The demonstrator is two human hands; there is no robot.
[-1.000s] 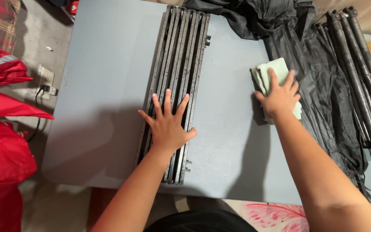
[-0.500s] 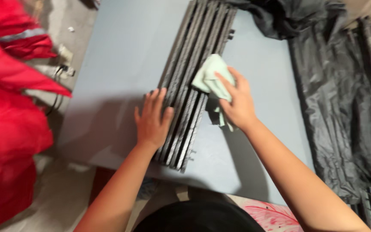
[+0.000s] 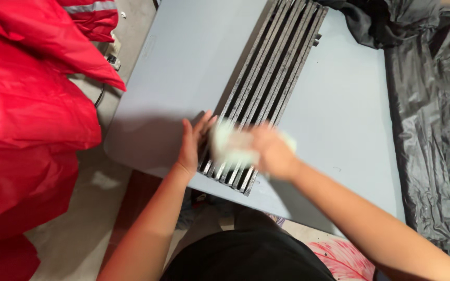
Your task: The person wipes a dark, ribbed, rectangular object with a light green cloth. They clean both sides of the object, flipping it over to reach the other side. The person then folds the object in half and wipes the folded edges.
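A long bundle of dark grey flat bars (image 3: 272, 73) lies diagonally on a pale blue-grey table (image 3: 339, 125). My left hand (image 3: 191, 143) rests edge-on against the left side of the bundle's near end, fingers together. My right hand (image 3: 272, 151), blurred by motion, presses a pale green cloth (image 3: 230, 145) onto the near end of the bars.
Red fabric (image 3: 27, 104) is heaped on the floor at the left. Black sheeting (image 3: 428, 119) covers the table's right side and hangs over its edge. A cable and plug (image 3: 111, 60) lie on the floor by the table's left edge.
My right hand took the cloth from the right of the table onto the bars and slid it down to their near end. My left hand shifted from flat on top to the bundle's left side.
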